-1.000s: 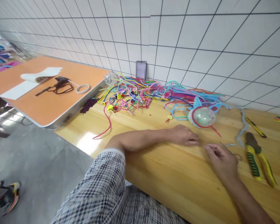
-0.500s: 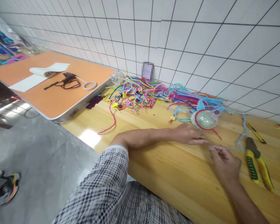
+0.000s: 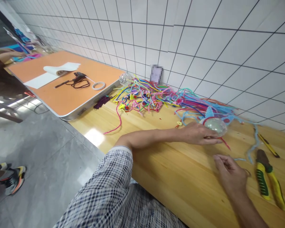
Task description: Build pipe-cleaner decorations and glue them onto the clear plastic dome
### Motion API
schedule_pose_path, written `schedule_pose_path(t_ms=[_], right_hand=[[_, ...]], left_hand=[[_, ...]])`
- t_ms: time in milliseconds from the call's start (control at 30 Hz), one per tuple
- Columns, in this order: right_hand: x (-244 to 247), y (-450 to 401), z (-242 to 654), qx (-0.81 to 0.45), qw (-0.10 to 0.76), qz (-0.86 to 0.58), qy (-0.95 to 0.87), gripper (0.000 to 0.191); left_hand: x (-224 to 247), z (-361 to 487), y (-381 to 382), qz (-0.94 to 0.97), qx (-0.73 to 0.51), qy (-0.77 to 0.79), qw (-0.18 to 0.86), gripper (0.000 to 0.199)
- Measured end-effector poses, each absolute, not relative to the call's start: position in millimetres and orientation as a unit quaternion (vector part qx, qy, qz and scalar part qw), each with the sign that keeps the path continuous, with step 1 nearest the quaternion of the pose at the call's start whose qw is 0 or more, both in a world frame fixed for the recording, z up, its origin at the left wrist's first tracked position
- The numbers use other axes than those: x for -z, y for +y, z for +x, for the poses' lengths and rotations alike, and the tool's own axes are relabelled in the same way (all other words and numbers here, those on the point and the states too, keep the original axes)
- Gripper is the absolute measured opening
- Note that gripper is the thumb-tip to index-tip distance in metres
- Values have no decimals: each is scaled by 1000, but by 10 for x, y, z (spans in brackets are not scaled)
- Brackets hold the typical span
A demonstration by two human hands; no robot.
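Fingers pressed together, my left hand (image 3: 200,133) is beside the clear ball (image 3: 216,126), which has a red stem round it and light-blue fuzzy pieces at its side. Whatever the left fingers hold, if anything, is hidden. My right hand (image 3: 231,172) is curled in a pinch lower on the wooden table (image 3: 175,177). A short light-blue stem (image 3: 240,159) lies by its fingertips, and I cannot make out what they hold. The end of a red stem (image 3: 225,144) sticks out below the ball.
Pliers with yellow-green handles (image 3: 262,180) and a yellow cutter (image 3: 269,145) lie at the right. A pile of coloured stems (image 3: 156,95) runs along the wall, with a phone (image 3: 156,74) behind. An orange table (image 3: 68,98) holds paper and a tape roll (image 3: 98,85).
My left hand has moved right and up to the ball, away from my right hand, so the gap between them is wider. The view has shifted slightly.
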State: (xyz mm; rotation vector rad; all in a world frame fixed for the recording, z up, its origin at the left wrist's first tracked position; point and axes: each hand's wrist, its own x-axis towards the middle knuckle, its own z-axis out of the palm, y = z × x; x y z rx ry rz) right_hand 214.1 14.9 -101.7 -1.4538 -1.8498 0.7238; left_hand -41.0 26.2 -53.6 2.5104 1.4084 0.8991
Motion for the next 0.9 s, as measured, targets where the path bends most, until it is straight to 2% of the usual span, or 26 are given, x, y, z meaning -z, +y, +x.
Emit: schedule_pose_path(t_ms=[133,300,467,567,667,733,900], right_hand=[[1013,144,2135,-270,334,-550,-716,37],[974,125,2122,-278,321,-532,-732,35],[1059,141,2156,-263,335,-517,-743,36],[1108,144,2175,-273,332,-509,-746,33],[1126,142,2184,-280,324,-505,-749,33],[1135,142,2188,-284,319,-510,-747,33],[1148,144,2187,-284,320,-511,-746,32]], left_hand=[[455,-495,316,822,-305,479,58,48],[251,-820,458,817,-290,497,36,39],[-281,-1637,625,757,-271,594,-8,30],[-501,-2252,631,681,-261,684,6,20],[-460,-2696,550,634,-239,731,81,16],[-313,-2824,482,624,-178,749,133,15],[74,-2728,429,635,-29,762,120,18]])
